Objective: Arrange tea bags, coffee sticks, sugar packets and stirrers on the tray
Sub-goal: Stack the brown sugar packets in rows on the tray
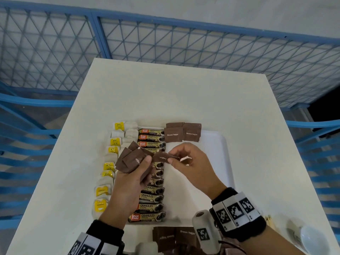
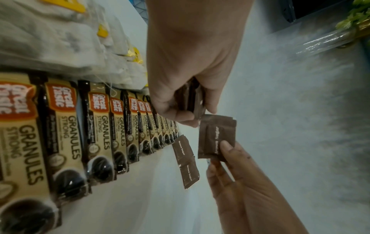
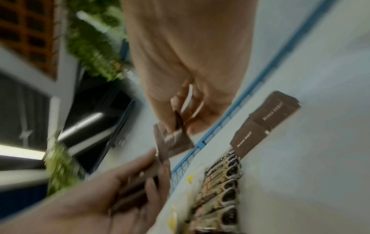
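Note:
My left hand [image 1: 136,172] grips a fanned bunch of brown sugar packets [image 1: 130,160] above the white tray [image 1: 217,144]. My right hand [image 1: 176,157] pinches one brown sugar packet [image 1: 162,157] beside that bunch. In the left wrist view the pinched packet [image 2: 217,136] hangs just off the left hand's stack [image 2: 190,98]. On the tray lie a column of tea bags [image 1: 114,150], a column of coffee sticks [image 1: 150,197], and several sugar packets [image 1: 182,133] at the far end. The right wrist view is blurred but shows the pinched packet [image 3: 174,139].
The tray rests on a white table [image 1: 165,98] with a blue lattice railing [image 1: 184,43] behind it. More loose sugar packets [image 1: 174,236] lie at the near edge. A white bowl-like dish [image 1: 311,240] sits at the near right corner.

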A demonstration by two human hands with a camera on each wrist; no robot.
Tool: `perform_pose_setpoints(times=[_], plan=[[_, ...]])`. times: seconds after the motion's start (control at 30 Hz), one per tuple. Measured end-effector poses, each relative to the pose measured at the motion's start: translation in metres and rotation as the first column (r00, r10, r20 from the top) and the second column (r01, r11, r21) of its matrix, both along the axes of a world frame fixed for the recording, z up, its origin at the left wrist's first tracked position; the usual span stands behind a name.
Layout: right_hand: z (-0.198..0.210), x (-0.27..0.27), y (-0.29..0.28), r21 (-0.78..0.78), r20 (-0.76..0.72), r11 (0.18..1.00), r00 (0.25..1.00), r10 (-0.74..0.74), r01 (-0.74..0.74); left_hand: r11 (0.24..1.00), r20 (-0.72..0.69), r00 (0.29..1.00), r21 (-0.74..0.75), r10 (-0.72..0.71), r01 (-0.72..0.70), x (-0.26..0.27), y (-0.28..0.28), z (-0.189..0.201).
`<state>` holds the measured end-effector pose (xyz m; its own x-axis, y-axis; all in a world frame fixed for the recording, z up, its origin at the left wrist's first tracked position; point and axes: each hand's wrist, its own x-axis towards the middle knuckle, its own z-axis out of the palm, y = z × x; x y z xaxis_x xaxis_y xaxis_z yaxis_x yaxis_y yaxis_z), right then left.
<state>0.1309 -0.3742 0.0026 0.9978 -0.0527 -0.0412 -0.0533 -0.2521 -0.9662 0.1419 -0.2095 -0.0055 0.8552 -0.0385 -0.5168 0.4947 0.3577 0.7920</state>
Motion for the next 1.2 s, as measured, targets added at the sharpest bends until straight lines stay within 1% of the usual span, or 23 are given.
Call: perform_pose_setpoints(times=[0.07, 0.1, 0.13, 0.2, 0.23, 0.27, 0.3, 0.33, 0.37, 0.4, 0.43, 0.47, 0.53, 0.6, 0.67, 0.8, 0.87, 0.9, 0.93, 1.03, 1.2], plan=[[-0.004, -0.003, 0.001, -0.136, 0.19, 0.991, 0.981, 0.033, -0.007, 0.998, -0.025, 1.0, -0.054, -0.013, 0.012, -0.001, -0.001, 0.0], [-0.007, -0.005, 0.001, -0.179, 0.244, 0.984, 0.968, 0.065, -0.021, 0.997, -0.03, 0.999, -0.08, -0.026, 0.023, -0.001, -0.002, 0.0], [-0.011, -0.006, 0.0, -0.22, 0.273, 0.975, 0.957, 0.098, -0.037, 0.994, -0.03, 0.999, -0.098, -0.041, 0.038, -0.002, -0.003, 0.001], [-0.016, -0.01, -0.001, -0.292, 0.285, 0.953, 0.944, 0.166, -0.08, 0.993, -0.021, 0.998, -0.102, -0.062, 0.059, -0.001, -0.003, 0.002], [-0.017, -0.012, -0.001, -0.305, 0.276, 0.946, 0.941, 0.198, -0.11, 0.994, -0.016, 0.998, -0.093, -0.064, 0.062, 0.0, -0.003, 0.002], [-0.018, -0.013, -0.001, -0.276, 0.257, 0.951, 0.943, 0.21, -0.137, 0.995, -0.009, 0.998, -0.082, -0.064, 0.063, 0.001, -0.002, 0.002], [-0.018, -0.015, 0.001, -0.188, 0.216, 0.971, 0.958, 0.19, -0.15, 0.995, -0.002, 0.998, -0.073, -0.063, 0.063, 0.002, -0.001, 0.002], [-0.016, -0.015, 0.002, -0.047, 0.136, 0.99, 0.981, 0.139, -0.134, 0.996, 0.007, 0.998, -0.066, -0.066, 0.066, 0.003, 0.0, 0.002], [-0.013, -0.014, 0.002, 0.106, 0.019, 0.99, 0.996, 0.088, -0.089, 0.995, 0.018, 0.997, -0.061, -0.074, 0.075, 0.003, 0.001, 0.002], [-0.01, -0.013, 0.001, 0.228, -0.113, 0.973, 0.991, 0.065, -0.038, 0.995, 0.03, 0.996, -0.054, -0.086, 0.087, 0.003, 0.002, 0.002], [-0.008, -0.011, 0.0, 0.315, -0.234, 0.949, 0.969, 0.08, -0.002, 0.994, 0.042, 0.994, -0.044, -0.099, 0.101, 0.003, 0.002, 0.002], [-0.007, -0.008, -0.002, 0.368, -0.322, 0.93, 0.939, 0.119, 0.009, 0.993, 0.052, 0.992, -0.029, -0.111, 0.113, 0.002, 0.003, 0.002], [-0.007, -0.003, -0.006, 0.393, -0.395, 0.919, 0.901, 0.181, -0.012, 0.993, 0.068, 0.991, 0.002, -0.119, 0.119, 0.002, 0.003, 0.002], [-0.009, 0.002, -0.012, 0.365, -0.42, 0.931, 0.896, 0.144, 0.021, 0.996, 0.059, 0.995, 0.007, -0.085, 0.085, 0.003, 0.004, 0.001], [-0.013, 0.009, -0.021, 0.296, -0.416, 0.952, 0.908, 0.053, 0.08, 0.998, 0.029, 0.998, -0.021, -0.061, 0.062, 0.004, 0.006, 0.0], [-0.028, 0.034, -0.041, 0.026, -0.335, 0.983, 0.928, -0.16, 0.179, 0.989, -0.017, 0.995, -0.107, -0.103, 0.101, 0.004, 0.011, 0.0], [-0.039, 0.046, -0.047, -0.126, -0.283, 0.974, 0.934, -0.215, 0.186, 0.984, -0.034, 0.994, -0.146, -0.105, 0.099, 0.003, 0.011, 0.001], [-0.043, 0.051, -0.048, -0.178, -0.262, 0.967, 0.939, -0.224, 0.181, 0.983, -0.046, 0.994, -0.164, -0.097, 0.088, 0.003, 0.01, 0.002], [-0.047, 0.056, -0.048, -0.208, -0.246, 0.962, 0.943, -0.225, 0.176, 0.98, -0.059, 0.994, -0.182, -0.089, 0.077, 0.003, 0.01, 0.004], [-0.054, 0.066, -0.044, -0.224, -0.213, 0.96, 0.952, -0.219, 0.171, 0.975, -0.071, 0.995, -0.217, -0.074, 0.057, 0.003, 0.007, 0.008], [-0.059, 0.077, -0.037, -0.275, -0.147, 0.939, 0.956, -0.252, 0.205, 0.949, -0.107, 0.993, -0.316, -0.057, 0.021, 0.003, 0.007, 0.013]])
